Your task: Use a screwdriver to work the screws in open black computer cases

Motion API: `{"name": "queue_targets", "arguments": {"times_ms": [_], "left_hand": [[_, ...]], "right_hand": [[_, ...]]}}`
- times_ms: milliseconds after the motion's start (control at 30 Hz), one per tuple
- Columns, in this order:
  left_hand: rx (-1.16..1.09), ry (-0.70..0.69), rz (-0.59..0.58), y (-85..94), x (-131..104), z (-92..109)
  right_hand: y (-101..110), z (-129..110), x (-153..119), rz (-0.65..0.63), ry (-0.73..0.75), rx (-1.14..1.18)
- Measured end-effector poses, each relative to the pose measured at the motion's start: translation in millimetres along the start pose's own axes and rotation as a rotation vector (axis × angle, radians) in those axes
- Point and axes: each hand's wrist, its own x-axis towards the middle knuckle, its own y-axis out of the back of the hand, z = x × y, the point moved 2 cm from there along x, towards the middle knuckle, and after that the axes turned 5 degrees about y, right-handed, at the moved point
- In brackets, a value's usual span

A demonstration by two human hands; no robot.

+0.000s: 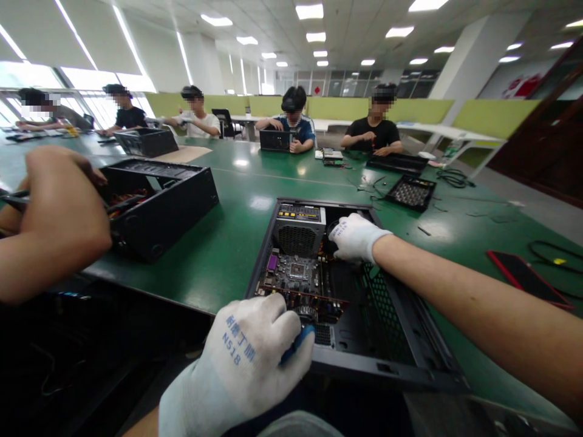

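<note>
An open black computer case (392, 358) lies on its side in front of me. Inside are a power supply (298, 233) at the far left, a motherboard (296, 272) below it, and an expansion card (314, 300) nearer to me. My left hand (255, 352), in a white glove, is curled at the near left edge, beside the card; what its fingers grip is hidden. My right hand (355, 238), gloved too, reaches into the far part, right of the power supply. Its fingers are bent closed around something dark that I cannot make out.
Another open case (164, 200) stands left, with a neighbour's arm (64, 212) over it. Across the green table (241, 182), several people work on cases. Right of mine lie a black tray-like part (411, 192), cables (455, 178) and a red-edged black panel (523, 276).
</note>
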Motion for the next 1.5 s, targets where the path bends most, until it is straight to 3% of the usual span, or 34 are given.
{"name": "queue_targets", "arguments": {"times_ms": [267, 467, 633, 800, 900, 1167, 1333, 1500], "left_hand": [[0.000, 0.007, -0.006, 0.5, 0.0, 1.0], [-0.027, 0.011, -0.018, 0.7, 1.4, 0.7], [-0.051, 0.049, -0.149, 10.6, 12.1, 5.3], [-0.015, -0.020, -0.305, 13.6, 49.5, 2.8], [0.113, -0.055, -0.421, -3.7, 81.5, -6.0], [0.337, -0.059, -0.904, -83.1, 149.6, -27.2], [0.386, -0.091, -1.044, -122.7, 164.0, -37.5], [0.401, -0.083, -1.068, -138.3, 160.3, -49.2]], "right_hand": [[5.2, 2.0, -17.6, 0.066, -0.045, 0.041], [-2.2, 11.1, -40.4, 0.388, -0.100, 0.237], [-7.9, 15.7, -57.9, 0.594, -0.171, 0.569], [-9.7, 16.4, -61.1, 0.660, -0.147, 0.684], [-12.3, 15.9, -59.0, 0.671, -0.136, 0.641], [-16.3, 17.6, -59.4, 0.679, -0.115, 0.670], [-15.6, 18.7, -62.3, 0.670, -0.103, 0.673], [-17.6, 17.8, -63.0, 0.687, -0.076, 0.689]]}}
